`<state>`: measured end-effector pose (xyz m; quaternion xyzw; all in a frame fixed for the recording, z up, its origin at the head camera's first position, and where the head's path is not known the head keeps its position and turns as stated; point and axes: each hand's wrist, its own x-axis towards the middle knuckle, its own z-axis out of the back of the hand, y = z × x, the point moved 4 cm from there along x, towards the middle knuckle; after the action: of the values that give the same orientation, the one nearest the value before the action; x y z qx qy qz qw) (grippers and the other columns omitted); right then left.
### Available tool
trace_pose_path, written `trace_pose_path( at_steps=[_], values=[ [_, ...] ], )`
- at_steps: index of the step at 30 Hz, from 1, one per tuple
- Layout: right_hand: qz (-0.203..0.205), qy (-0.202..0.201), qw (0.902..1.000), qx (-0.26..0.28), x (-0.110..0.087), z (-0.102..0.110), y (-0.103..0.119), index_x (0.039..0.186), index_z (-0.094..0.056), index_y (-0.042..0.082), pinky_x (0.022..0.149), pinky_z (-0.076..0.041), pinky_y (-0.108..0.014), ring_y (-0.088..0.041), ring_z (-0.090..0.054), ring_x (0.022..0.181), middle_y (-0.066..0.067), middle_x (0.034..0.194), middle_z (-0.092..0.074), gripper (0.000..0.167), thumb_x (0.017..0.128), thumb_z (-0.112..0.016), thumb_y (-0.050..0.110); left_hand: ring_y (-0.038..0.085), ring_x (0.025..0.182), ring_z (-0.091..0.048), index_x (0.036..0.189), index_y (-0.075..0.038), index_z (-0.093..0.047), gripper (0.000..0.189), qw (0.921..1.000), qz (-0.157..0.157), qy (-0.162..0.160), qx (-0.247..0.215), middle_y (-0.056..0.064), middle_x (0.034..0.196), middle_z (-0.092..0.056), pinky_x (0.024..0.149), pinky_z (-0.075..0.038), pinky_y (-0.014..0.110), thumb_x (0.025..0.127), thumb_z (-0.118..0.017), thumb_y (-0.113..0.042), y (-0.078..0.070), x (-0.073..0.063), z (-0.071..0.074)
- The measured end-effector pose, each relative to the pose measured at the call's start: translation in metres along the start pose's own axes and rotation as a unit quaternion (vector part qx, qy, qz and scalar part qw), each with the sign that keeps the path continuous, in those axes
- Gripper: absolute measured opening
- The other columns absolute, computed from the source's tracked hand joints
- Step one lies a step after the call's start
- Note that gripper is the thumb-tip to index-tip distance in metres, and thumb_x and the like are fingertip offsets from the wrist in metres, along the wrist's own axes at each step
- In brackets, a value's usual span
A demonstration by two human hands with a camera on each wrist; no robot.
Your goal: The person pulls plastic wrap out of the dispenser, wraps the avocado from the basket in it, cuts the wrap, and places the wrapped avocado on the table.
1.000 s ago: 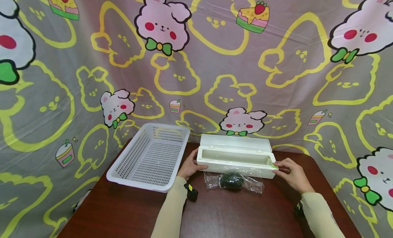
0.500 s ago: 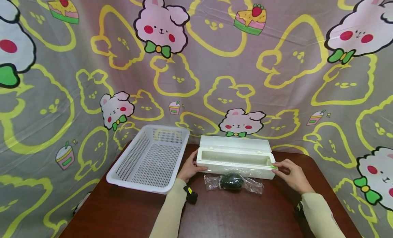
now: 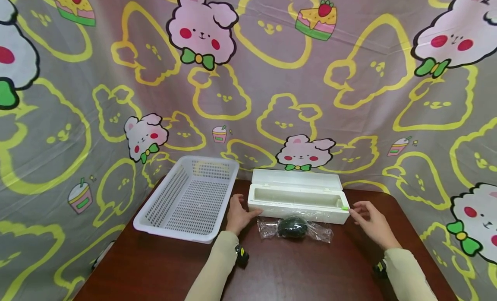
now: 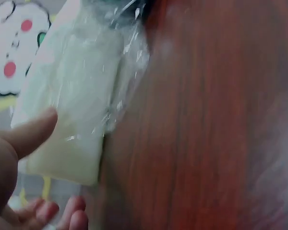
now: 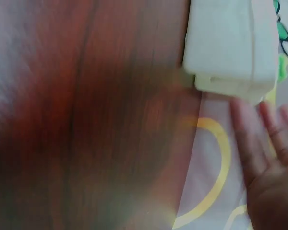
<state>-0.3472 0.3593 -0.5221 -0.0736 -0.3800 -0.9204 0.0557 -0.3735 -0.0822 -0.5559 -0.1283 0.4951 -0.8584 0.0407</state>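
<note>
A long white cling film dispenser stands on the table with its lid tipped back. A green slide cutter sits at its right end. In front lies a dark green oval item, avocado-like, wrapped in clear film with loose ends spread to both sides. My left hand is at the dispenser's left end, thumb and fingers apart; in the left wrist view the thumb overlaps the box, contact unclear. My right hand is just off the right end, its fingers extended and holding nothing.
A white perforated plastic basket stands on the left of the brown wooden table. A cartoon-patterned curtain hangs close behind the dispenser and along both sides.
Both hands have loosened from the dispenser's ends. The right fingers have come off the green cutter and moved slightly right; the left hand has shifted slightly. The wrapped item stays in place.
</note>
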Motion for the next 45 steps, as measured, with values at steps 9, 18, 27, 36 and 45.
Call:
trace_pose_path(
  at_steps=[9, 18, 27, 36, 45],
  values=[
    [-0.079, 0.141, 0.9848, 0.062, -0.008, -0.022, 0.003, 0.126, -0.064, -0.015, 0.081, -0.062, -0.033, -0.029, -0.073, 0.1, -0.024, 0.113, -0.074, 0.059, 0.111, -0.047, 0.04, 0.014, 0.066, -0.062, 0.081, -0.013, -0.075, 0.041, 0.9918, -0.004, 0.028, 0.124, -0.003, 0.074, -0.072, 0.061, -0.049, 0.034, 0.076, -0.088, -0.051, -0.011, -0.011, 0.012],
    [-0.055, 0.139, 0.9767, 0.154, -0.004, -0.049, 0.016, 0.133, -0.06, -0.015, 0.089, -0.062, -0.034, -0.032, -0.073, 0.107, -0.028, 0.121, -0.071, 0.048, 0.108, -0.057, 0.026, 0.016, 0.077, -0.073, 0.085, -0.03, -0.085, 0.016, 0.9862, -0.082, 0.032, 0.141, -0.01, 0.087, -0.08, 0.062, -0.052, 0.031, 0.084, -0.084, -0.045, -0.018, -0.019, 0.011],
    [-0.073, 0.054, 0.9721, 0.216, 0.0, -0.052, 0.02, 0.12, -0.069, -0.012, 0.08, -0.063, -0.034, -0.02, -0.076, 0.087, -0.023, 0.105, -0.076, 0.037, 0.102, -0.067, 0.02, 0.01, 0.077, -0.072, 0.095, -0.027, -0.084, 0.013, 0.9799, -0.135, 0.05, 0.139, -0.01, 0.095, -0.08, 0.071, -0.056, 0.031, 0.092, -0.079, -0.039, -0.027, -0.022, 0.011],
    [-0.115, 0.021, 0.9638, 0.239, -0.005, -0.054, 0.025, 0.119, -0.066, -0.016, 0.072, -0.064, -0.033, -0.016, -0.076, 0.075, -0.018, 0.096, -0.077, 0.049, 0.104, -0.065, 0.031, 0.0, 0.044, -0.055, 0.099, -0.02, -0.081, 0.01, 0.9864, -0.128, 0.077, 0.068, -0.007, 0.072, -0.073, 0.051, -0.048, 0.023, 0.094, -0.078, -0.028, -0.032, -0.024, 0.011],
    [-0.122, -0.001, 0.9665, 0.226, -0.005, -0.054, 0.02, 0.117, -0.072, -0.01, 0.057, -0.057, -0.029, -0.01, -0.067, 0.063, 0.0, 0.083, -0.078, 0.046, 0.098, -0.073, 0.032, 0.007, 0.042, -0.058, 0.097, -0.016, -0.081, 0.007, 0.9888, -0.109, 0.101, 0.012, -0.003, 0.071, -0.073, 0.044, -0.051, 0.027, 0.095, -0.076, -0.022, -0.033, -0.024, 0.01]
  ],
)
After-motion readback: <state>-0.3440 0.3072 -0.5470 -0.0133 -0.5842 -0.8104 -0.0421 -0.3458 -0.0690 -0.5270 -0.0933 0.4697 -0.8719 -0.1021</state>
